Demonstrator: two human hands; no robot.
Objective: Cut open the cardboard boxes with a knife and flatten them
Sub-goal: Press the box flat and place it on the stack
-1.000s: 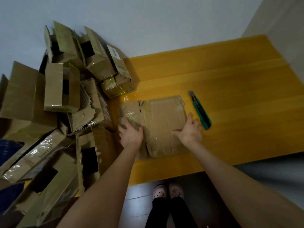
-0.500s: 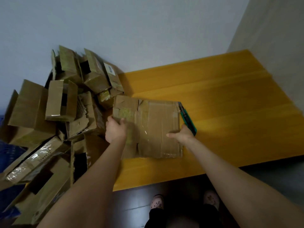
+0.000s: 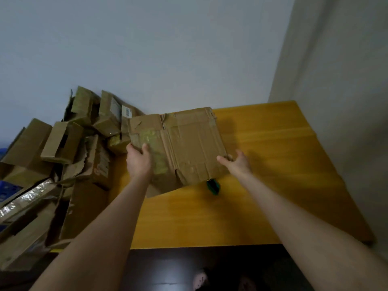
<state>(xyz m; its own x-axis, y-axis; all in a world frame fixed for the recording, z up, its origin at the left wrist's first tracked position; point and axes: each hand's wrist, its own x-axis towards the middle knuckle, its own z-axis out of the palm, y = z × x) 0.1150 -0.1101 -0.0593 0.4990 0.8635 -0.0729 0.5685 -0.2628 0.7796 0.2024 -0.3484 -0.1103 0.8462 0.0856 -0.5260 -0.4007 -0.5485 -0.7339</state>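
Left grip (image 3: pixel 138 162) pinching left edge of flattened cardboard box (image 3: pixel 189 143), thumb on face; right grip (image 3: pixel 237 164) pinching right edge. Box tilted, held above table (image 3: pixel 273 164). Green utility knife (image 3: pixel 213 186) on table between grips, half hidden under box. Box pile (image 3: pixel 63 143) left of left grip.

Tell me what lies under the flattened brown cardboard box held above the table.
Only the green end of a utility knife shows, on the yellow wooden table; the cardboard box covers the rest.

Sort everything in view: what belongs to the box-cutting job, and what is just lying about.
Job: taped cardboard box, gripped by left hand and right hand; green knife, partly hidden behind it; pile of boxes at left; yellow table.
Lying about: blue object at the left edge, mostly hidden.
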